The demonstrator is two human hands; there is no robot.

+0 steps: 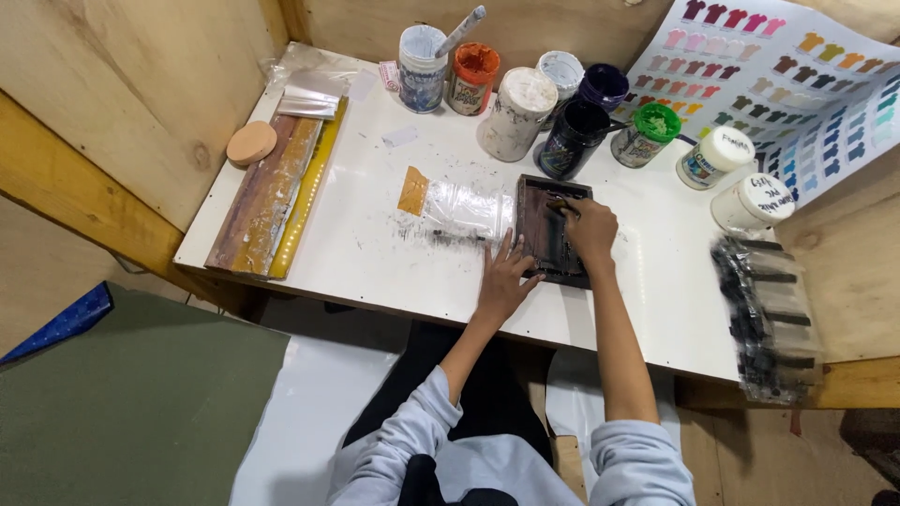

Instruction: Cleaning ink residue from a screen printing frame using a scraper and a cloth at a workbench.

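Head view, looking down on white tabletop (375, 244), smeared with dark marks near the centre.

Small dark rectangular frame (551, 230) lies flat on the tabletop, just right of centre, its long side running away from the person. Left edge of the frame touches a clear plastic sheet (464, 211) with an orange strip at its far-left end.

Left hand (502, 278): palm down, fingers spread and released, resting flat at the near-left corner of the frame, fingertips on its left edge. Grasps nothing.

Right hand (590, 230): on top of the frame's right side, fingers curled and clenched over something small and dark against the frame surface; cannot tell what it is.

Behind the frame: cluster of paint jars (525, 98), lids white, orange, dark, green; one holds a stirring stick. Colour chart (797, 84) at far right. Long squeegee bars (277, 192) and a round tan pad (251, 142) at left edge. Ink-stained plastic bundle (769, 314) at right
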